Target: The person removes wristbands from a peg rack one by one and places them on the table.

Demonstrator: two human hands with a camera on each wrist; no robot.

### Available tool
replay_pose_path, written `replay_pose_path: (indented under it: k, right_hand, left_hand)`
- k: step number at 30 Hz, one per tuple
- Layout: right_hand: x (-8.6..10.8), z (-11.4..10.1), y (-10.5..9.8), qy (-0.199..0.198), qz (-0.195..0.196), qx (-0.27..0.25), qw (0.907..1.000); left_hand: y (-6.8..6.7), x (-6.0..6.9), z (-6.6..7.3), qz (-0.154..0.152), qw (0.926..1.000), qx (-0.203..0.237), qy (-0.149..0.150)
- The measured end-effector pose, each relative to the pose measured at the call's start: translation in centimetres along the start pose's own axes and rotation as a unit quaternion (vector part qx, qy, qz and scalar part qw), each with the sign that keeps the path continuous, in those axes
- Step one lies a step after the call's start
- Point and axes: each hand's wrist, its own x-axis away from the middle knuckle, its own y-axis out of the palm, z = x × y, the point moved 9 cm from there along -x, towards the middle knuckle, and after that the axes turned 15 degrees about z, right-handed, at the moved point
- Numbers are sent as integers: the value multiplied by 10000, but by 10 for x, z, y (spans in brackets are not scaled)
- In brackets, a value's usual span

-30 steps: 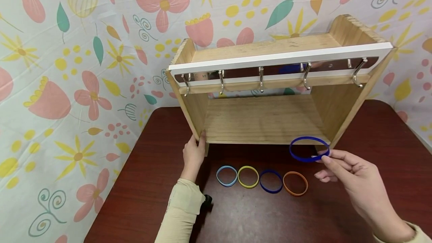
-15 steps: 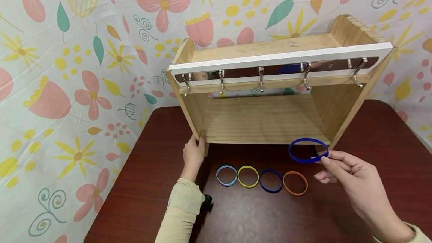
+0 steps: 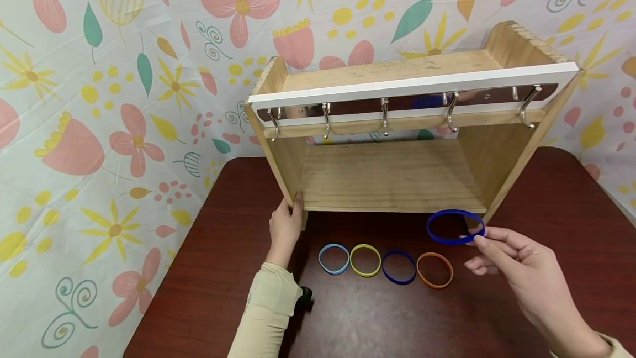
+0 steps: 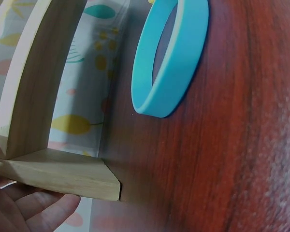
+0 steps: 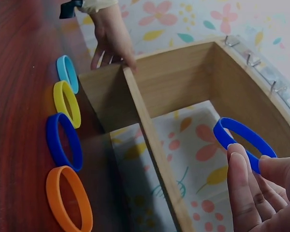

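Note:
My right hand (image 3: 526, 264) pinches a blue silicone wristband (image 3: 449, 242) between thumb and fingers, in front of the wooden shelf's (image 3: 387, 175) lower right corner. The band is held up off the table, apart from the hooks. At the shelf's lower left, my left hand (image 3: 284, 231) grips the side panel (image 4: 63, 174), thumb on the inner side. Lying in a row between the hands are a light blue wristband (image 4: 183, 63), a yellow wristband (image 3: 365, 275), a second blue wristband (image 3: 399, 282) and an orange wristband (image 3: 435, 286).
Several metal hooks stick out from a shiny plate (image 3: 412, 103) along the shelf's white upper front; nothing hangs on them. The shelf stands on a dark red-brown table (image 3: 199, 291). Behind it hangs a flower-patterned cloth (image 3: 189, 26). A black strap (image 3: 304, 298) is at the left wrist.
My right hand has sunk slightly with the blue wristband, which now sits a little lower before the shelf. The left hand, shelf and row of wristbands look unmoved.

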Motion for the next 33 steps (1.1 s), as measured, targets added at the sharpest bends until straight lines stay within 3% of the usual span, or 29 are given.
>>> replay_pose_path:
  k: [8, 26, 33]
  right_hand:
    - [4, 15, -15, 289, 195, 230, 9991]
    - [10, 43, -46, 609, 156, 296, 9976]
    - [14, 59, -61, 960, 274, 887, 9910]
  left_hand:
    - [1, 0, 0, 12, 10000, -34, 1]
    - [0, -1, 1, 57, 9999, -52, 89]
    - [0, 0, 1, 28, 9999, -19, 111]
